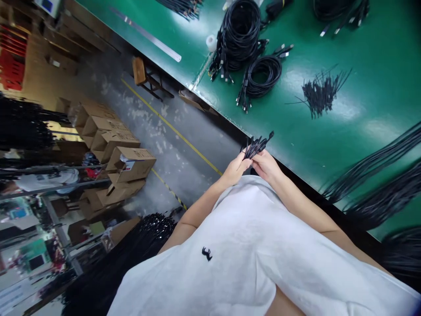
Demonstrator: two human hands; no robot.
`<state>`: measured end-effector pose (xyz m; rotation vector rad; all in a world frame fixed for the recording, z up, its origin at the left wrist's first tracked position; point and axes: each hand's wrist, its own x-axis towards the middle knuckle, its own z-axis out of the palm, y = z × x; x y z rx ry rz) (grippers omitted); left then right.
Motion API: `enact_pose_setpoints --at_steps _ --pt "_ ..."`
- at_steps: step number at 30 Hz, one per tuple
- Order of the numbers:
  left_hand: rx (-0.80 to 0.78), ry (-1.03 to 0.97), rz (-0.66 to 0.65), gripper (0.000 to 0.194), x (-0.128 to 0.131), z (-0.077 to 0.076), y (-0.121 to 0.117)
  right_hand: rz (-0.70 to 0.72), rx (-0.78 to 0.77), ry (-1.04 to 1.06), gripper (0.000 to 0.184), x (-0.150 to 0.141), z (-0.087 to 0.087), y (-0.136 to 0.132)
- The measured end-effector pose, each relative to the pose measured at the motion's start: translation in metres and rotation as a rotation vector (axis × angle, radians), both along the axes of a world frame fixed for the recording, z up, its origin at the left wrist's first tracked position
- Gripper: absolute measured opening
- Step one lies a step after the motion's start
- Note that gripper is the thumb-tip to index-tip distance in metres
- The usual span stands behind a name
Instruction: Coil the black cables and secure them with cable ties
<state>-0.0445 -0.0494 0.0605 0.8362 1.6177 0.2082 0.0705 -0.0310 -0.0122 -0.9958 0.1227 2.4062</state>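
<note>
Close to my body, at the bench edge, both hands are closed around a small bundle of black cable (258, 147). My left hand (235, 169) grips it from the left, thumb on top. My right hand (267, 166) holds it from the right, fingers partly hidden under the strands. Beyond them on the green bench (296, 140) lie a coiled black cable (263, 77) and a bigger stack of coiled cables (241, 33), with metal plugs at their ends. A heap of short black ties (320, 94) lies to the right of the coils.
Long loose black cables (378, 164) spread over the bench at the right. A steel ruler (151, 37) and a white roll (211, 42) lie toward the upper left. On the floor side are a wooden stool (148, 77), open cardboard boxes (131, 162) and a hanging mass of black cables (125, 259).
</note>
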Motion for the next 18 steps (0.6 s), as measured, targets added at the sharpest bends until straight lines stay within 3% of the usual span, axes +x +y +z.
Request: enact_pose_setpoints --at_steps 4,11,13,18 --pt "0.081 0.099 0.022 0.05 -0.012 0.009 -0.007 0.137 0.06 -0.045 0.036 0.002 0.003 -0.018" --pt "-0.031 0.009 0.038 0.041 -0.026 0.011 -0.016 0.262 0.44 -0.396 0.022 0.004 0.01 -0.034" --pt "-0.025 0.058 -0.01 0.035 -0.028 0.011 -0.017 0.338 0.643 -0.495 0.023 0.006 0.014 -0.033" --pt "0.027 0.119 -0.079 0.039 -0.029 0.009 -0.02 0.648 1.459 -0.795 0.034 0.02 0.015 -0.021"
